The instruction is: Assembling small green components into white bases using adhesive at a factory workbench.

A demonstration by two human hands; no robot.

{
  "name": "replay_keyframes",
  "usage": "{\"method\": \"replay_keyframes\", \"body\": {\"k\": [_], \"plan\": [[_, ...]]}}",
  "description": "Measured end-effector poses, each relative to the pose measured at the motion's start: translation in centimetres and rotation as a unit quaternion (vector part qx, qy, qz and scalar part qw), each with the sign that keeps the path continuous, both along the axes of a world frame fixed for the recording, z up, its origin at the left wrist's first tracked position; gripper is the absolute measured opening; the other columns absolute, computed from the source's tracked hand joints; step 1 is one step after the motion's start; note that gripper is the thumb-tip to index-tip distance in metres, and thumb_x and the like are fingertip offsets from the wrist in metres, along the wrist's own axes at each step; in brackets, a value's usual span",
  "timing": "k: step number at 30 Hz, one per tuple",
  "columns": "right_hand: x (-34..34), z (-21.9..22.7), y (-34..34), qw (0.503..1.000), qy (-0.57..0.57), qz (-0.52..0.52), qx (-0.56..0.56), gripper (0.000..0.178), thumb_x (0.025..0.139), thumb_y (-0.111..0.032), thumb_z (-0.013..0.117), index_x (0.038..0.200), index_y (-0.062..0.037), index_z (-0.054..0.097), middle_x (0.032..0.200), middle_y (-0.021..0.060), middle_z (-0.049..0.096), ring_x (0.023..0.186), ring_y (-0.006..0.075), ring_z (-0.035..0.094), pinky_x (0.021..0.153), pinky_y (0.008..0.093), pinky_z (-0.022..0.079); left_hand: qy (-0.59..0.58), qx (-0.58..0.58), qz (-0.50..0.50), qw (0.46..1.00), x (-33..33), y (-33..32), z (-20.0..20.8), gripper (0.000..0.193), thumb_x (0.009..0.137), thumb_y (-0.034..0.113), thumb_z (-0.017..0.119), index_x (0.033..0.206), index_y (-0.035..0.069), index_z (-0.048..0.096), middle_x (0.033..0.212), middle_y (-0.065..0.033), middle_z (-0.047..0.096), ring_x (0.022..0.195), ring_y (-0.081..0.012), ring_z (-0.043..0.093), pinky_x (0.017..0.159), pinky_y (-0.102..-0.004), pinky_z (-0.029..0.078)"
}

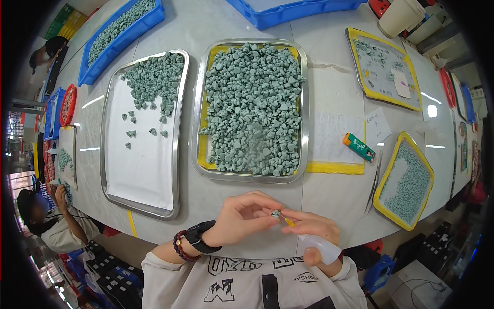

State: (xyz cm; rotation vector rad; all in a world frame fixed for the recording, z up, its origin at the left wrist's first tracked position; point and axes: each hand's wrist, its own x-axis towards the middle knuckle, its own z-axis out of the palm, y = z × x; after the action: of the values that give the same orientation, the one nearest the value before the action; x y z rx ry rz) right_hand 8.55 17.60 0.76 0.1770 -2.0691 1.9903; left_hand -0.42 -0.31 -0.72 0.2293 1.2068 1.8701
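Observation:
Between the fingertips of my left hand [242,216] is a small grey-green moulded piece [276,213]. My right hand [316,232] grips a white, translucent squeeze bottle [323,249], its yellow nozzle [289,222] pointing at that piece. Whether the nozzle touches it, I cannot tell. Just beyond my hands stands a metal tray [303,129] heaped with similar grey-green pieces [252,108]. A second metal tray [175,170], lined in white, lies to its left; pieces [154,80] crowd its far end and several lie scattered below them.
Right of the heaped tray lie an orange-and-green lighter-like object [359,147], tweezers [374,180] and a yellow-rimmed tray [428,190] of tiny pieces. Another yellow-rimmed tray [360,87] is farther back. Blue trays [154,19] line the far side. At left, another person [64,226] works.

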Motion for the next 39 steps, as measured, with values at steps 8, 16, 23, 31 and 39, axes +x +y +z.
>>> {"method": "replay_keyframes", "body": {"k": [8,16,23,31,39], "plan": [[0.5,0.6,0.9,1.0,0.001,-0.006,0.026,0.046,0.089,-0.045,0.057,0.096,0.0005,0.056,0.084,0.0209,0.067,0.094,0.039,0.065,0.078,0.0447,0.054,-0.008,0.012,-0.004,1.0,0.0,0.3,-0.1,0.029,0.08,-0.011,0.062,0.108,-0.003,0.062,0.108,-0.0104,0.057,0.093,-0.0156,0.062,0.077,-0.0258,0.054],[-0.7,0.1,5.2,0.889,-0.049,-0.065,0.45,0.029,0.073,-0.006,0.066,0.102,-0.0036,0.06,0.106,0.0136,0.061,0.11,0.0356,0.054,0.09,0.0435,0.045,-0.011,0.012,-0.008,1.0,0.1,0.2,-0.3,0.027,0.08,-0.016,0.058,0.105,-0.006,0.06,0.107,-0.0114,0.056,0.096,-0.0217,0.063,0.079,-0.0303,0.056],[1.5,1.2,9.2,0.805,-0.065,-0.321,0.495,0.019,0.074,-0.001,0.065,0.092,-0.0048,0.065,0.092,0.0094,0.057,0.09,0.0281,0.054,0.08,0.0369,0.042,-0.036,0.028,-0.002,0.999,0.0,0.3,-0.7,0.027,0.08,-0.016,0.057,0.105,-0.006,0.06,0.108,-0.0118,0.055,0.097,-0.0225,0.063,0.079,-0.0301,0.056],[2.5,-0.2,19.1,0.704,-0.158,-0.376,0.581,0.009,0.075,-0.002,0.066,0.084,-0.0032,0.063,0.087,0.0081,0.057,0.082,0.0251,0.054,0.074,0.0375,0.042,-0.031,0.017,-0.022,0.999,0.0,0.5,-0.5,0.03,0.08,-0.016,0.057,0.108,-0.006,0.06,0.111,-0.0117,0.055,0.098,-0.0218,0.063,0.079,-0.0288,0.055],[2.5,-0.6,17.7,0.718,-0.138,-0.406,0.548,0.01,0.072,-0.004,0.068,0.08,-0.0048,0.063,0.085,0.0055,0.058,0.082,0.0247,0.056,0.082,0.0363,0.039,-0.042,0.016,-0.042,0.998,-0.1,0.2,-0.2,0.03,0.082,-0.013,0.057,0.111,-0.004,0.06,0.112,-0.01,0.056,0.099,-0.0183,0.062,0.083,-0.0281,0.052]]}}
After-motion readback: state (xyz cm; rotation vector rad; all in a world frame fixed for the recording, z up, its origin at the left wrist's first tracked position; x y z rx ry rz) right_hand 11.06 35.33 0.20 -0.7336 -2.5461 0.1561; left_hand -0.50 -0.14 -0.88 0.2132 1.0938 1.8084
